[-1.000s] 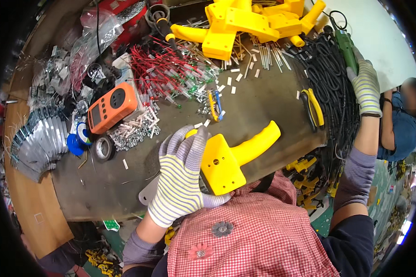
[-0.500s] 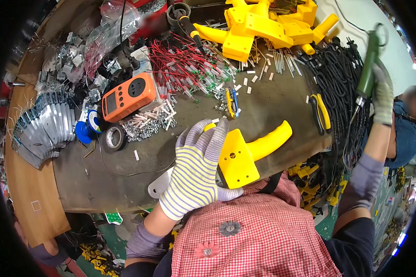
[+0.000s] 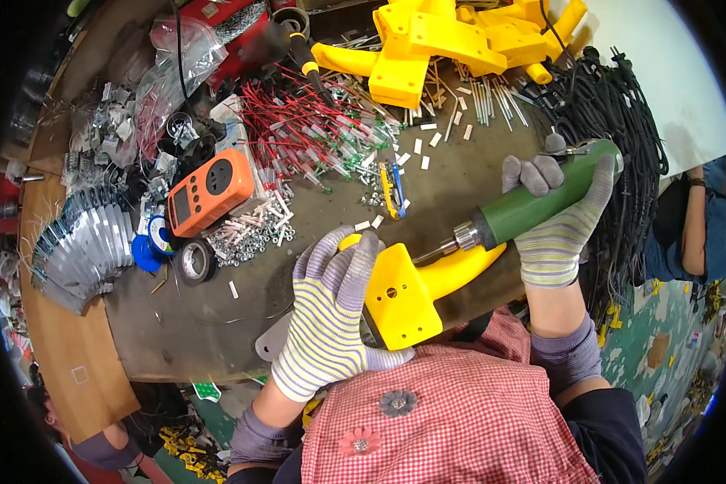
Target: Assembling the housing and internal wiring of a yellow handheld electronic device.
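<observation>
My left hand (image 3: 324,323), in a striped glove, is closed around a yellow plastic tool housing (image 3: 403,302) with a curved handle, at the table's front edge. A flat grey metal plate (image 3: 271,340) sticks out to the left from beneath this hand. In my gloved right hand (image 3: 558,242) is a green electric screwdriver (image 3: 544,192), its fingers wrapped round the body. The screwdriver tilts down to the left, its bit over the top of the housing's handle. Whether the bit touches the housing I cannot tell.
Beyond the hands lie red wires with connectors (image 3: 298,121), an orange meter (image 3: 210,192), black tape (image 3: 195,260) and small nuts. Yellow housings (image 3: 427,52) are piled at the back. Black cords (image 3: 621,121) lie at the right, fanned metal plates (image 3: 85,250) at the left.
My right hand has brought the screwdriver from the far right, leftward and down to the yellow housing. The screwdriver has turned from near upright to slanting. My left hand keeps its hold.
</observation>
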A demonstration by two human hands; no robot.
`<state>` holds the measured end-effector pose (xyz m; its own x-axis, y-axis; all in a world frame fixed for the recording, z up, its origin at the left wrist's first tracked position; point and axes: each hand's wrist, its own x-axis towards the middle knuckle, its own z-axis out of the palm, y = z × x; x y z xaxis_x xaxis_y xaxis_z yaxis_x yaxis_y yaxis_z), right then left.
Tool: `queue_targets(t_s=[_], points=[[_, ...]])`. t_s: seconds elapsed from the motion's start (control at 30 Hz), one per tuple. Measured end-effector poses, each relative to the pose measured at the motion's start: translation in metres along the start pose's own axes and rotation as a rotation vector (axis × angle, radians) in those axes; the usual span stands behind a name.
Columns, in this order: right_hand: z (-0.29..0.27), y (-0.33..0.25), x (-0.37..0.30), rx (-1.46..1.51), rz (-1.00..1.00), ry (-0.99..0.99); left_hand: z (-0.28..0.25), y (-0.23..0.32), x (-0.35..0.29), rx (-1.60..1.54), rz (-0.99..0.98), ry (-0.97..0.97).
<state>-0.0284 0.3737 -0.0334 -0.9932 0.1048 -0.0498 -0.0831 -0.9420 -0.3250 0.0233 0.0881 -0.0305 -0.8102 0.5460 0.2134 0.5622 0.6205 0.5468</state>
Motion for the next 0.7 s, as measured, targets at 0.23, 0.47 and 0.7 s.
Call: queue_targets(t_s=[0.23,0.47,0.7], points=[[-0.011,0.008,0.000,0.042,0.027,-0.037,-0.001,0.000,-0.001,0.000,0.006,0.011],[-0.019,0.007,0.002,0.018,-0.014,-0.084,-0.005,-0.010,-0.014,-0.043,-0.033,0.138],[-0.011,0.012,-0.004,0.004,-0.057,-0.079,-0.022,-0.021,-0.016,0.580,-0.265,0.263]])
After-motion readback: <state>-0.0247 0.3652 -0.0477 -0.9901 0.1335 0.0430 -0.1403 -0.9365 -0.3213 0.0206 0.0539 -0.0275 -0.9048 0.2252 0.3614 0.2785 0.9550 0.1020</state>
